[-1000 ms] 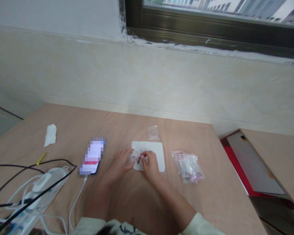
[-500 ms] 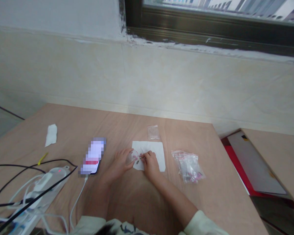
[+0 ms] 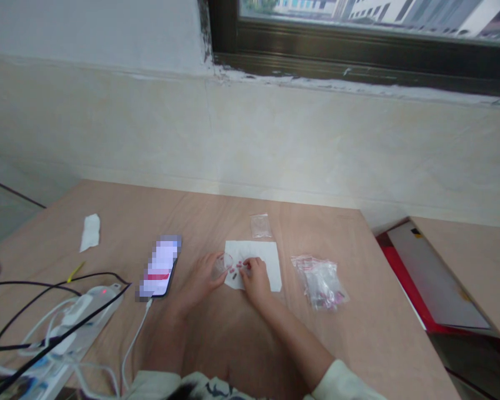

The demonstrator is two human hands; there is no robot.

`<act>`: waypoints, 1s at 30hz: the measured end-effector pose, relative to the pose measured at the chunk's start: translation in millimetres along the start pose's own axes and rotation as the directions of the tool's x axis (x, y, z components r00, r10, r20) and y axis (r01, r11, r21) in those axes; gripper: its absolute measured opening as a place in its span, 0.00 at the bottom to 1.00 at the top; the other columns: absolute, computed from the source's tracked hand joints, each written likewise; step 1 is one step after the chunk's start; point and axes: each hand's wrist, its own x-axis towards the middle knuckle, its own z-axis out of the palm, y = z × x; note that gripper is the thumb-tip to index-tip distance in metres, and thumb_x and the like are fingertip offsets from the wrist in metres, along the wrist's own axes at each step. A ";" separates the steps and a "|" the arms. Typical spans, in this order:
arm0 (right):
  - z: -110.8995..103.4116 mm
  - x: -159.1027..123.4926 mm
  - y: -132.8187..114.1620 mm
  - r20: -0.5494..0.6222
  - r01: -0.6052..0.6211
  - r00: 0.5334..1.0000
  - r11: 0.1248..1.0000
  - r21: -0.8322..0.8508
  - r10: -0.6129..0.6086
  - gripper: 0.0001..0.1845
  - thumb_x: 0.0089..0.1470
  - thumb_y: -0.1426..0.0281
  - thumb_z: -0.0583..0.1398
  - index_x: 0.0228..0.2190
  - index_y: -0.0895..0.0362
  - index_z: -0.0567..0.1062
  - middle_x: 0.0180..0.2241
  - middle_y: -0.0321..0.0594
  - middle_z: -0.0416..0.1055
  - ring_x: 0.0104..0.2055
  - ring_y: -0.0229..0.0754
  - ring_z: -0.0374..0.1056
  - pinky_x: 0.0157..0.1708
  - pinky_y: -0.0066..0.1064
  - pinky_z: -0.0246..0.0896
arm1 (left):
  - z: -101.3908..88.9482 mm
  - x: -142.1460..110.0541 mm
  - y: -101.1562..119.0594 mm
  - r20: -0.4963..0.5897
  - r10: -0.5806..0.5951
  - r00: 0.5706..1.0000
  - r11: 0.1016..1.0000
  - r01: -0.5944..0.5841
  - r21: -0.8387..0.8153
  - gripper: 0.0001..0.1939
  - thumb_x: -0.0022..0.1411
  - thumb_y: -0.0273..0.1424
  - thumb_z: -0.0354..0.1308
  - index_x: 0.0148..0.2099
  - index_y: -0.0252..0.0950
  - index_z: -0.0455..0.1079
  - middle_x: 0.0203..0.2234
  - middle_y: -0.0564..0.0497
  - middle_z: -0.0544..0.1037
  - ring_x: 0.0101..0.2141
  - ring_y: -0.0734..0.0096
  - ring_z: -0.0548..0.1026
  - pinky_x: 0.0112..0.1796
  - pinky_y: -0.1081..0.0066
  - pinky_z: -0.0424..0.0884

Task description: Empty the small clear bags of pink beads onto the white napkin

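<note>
Small clear round plastic piece [image 3: 222, 265], just left of lower centre, held between the left hand's [image 3: 200, 279] fingers, right hand [image 3: 256, 280] pinched closed beside it, above tiny red and dark bits [image 3: 237, 269] (too small to identify) on a white paper towel [image 3: 268, 276]

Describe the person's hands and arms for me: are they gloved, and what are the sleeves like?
The left hand and right hand are bare, with no gloves, and the forearms are bare too. The left sleeve and right sleeve are pale cream, loose, and plain as far as they show.

Phone [image 3: 159, 268] blocks left of the hands [image 3: 256, 282]; plastic bag [image 3: 320, 283] blocks right;
</note>
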 end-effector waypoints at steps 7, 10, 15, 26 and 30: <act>5.3 1.4 1.0 0.003 0.026 1.000 1.000 -0.015 -0.026 0.07 0.43 0.77 0.53 0.28 0.58 0.68 0.29 0.42 0.64 0.33 0.42 0.58 0.34 0.32 0.55 | -2.1 0.2 4.0 -0.005 -0.023 1.000 0.997 0.022 -0.069 0.20 0.52 0.34 0.52 0.48 0.36 0.57 0.42 0.45 0.67 0.44 0.63 0.65 0.44 0.62 0.63; 5.9 2.3 0.6 0.007 0.042 0.999 0.999 -0.035 -0.042 0.07 0.44 0.77 0.53 0.27 0.58 0.69 0.29 0.42 0.64 0.33 0.42 0.58 0.33 0.31 0.55 | -6.7 1.6 13.0 -0.007 -0.016 1.000 0.993 0.015 -0.118 0.21 0.53 0.33 0.51 0.49 0.37 0.55 0.44 0.46 0.65 0.45 0.66 0.64 0.46 0.63 0.61; 8.4 3.0 2.3 -0.001 0.057 0.998 0.997 -0.051 -0.058 0.05 0.46 0.76 0.53 0.27 0.58 0.69 0.28 0.42 0.64 0.33 0.41 0.58 0.33 0.31 0.55 | -9.5 1.8 19.0 0.002 -0.021 1.000 0.985 0.021 -0.171 0.22 0.53 0.33 0.51 0.50 0.39 0.53 0.46 0.47 0.63 0.48 0.67 0.62 0.48 0.64 0.59; 3.7 0.4 3.2 0.013 0.046 0.999 0.997 -0.059 -0.045 0.06 0.46 0.76 0.52 0.25 0.58 0.68 0.28 0.42 0.64 0.33 0.42 0.58 0.34 0.31 0.54 | -12.4 2.1 20.4 0.004 -0.106 0.994 0.981 0.106 -0.163 0.21 0.52 0.32 0.52 0.49 0.36 0.54 0.44 0.47 0.65 0.45 0.67 0.65 0.45 0.65 0.63; 4.1 0.2 5.9 0.006 0.036 0.999 0.999 -0.036 -0.036 0.05 0.45 0.77 0.52 0.24 0.58 0.68 0.27 0.42 0.64 0.32 0.41 0.58 0.33 0.31 0.54 | -9.5 1.3 17.3 0.002 -0.082 0.997 0.981 0.081 -0.176 0.21 0.53 0.32 0.51 0.49 0.38 0.54 0.45 0.47 0.65 0.46 0.66 0.64 0.46 0.63 0.62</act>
